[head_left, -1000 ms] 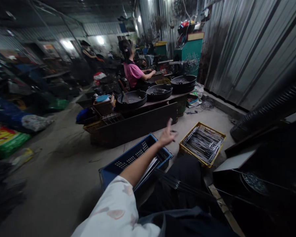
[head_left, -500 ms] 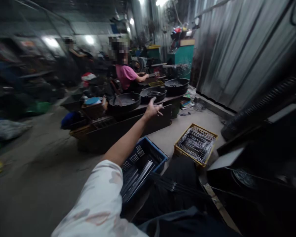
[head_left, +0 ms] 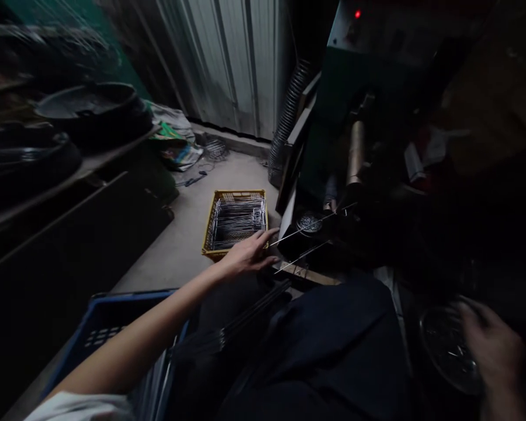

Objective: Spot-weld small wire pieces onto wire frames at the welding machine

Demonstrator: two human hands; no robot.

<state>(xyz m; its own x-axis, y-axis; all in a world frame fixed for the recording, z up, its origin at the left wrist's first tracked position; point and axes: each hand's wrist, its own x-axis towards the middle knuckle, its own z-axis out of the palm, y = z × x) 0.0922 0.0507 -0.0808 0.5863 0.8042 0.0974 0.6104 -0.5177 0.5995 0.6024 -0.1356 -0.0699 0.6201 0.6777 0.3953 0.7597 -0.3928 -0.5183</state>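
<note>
My left hand (head_left: 252,252) reaches out with its fingers apart, beside the near ends of a thin bent metal wire frame (head_left: 304,227). This frame's far end is at the dark machine (head_left: 355,152); whether my fingertips touch the wire I cannot tell. At the lower right, my right hand (head_left: 493,342) is blurred, its fingers beside a round bowl (head_left: 425,345) of small shiny metal pieces. What it holds, if anything, is unclear in the dark. A bundle of thin metal rods (head_left: 249,310) lies across my lap.
A yellow crate (head_left: 207,237) of wire frames stands on the floor ahead. The blue crate (head_left: 94,310) with metal strips is at lower left. Black pans (head_left: 96,120) stand on a bench to the left. A small dish of metal pieces (head_left: 309,223) sits by the machine.
The view has swung right and down, from the pans and co-workers to the machine. My left hand, earlier stretched toward the pans, is now by the wire frame. My right hand has come into view.
</note>
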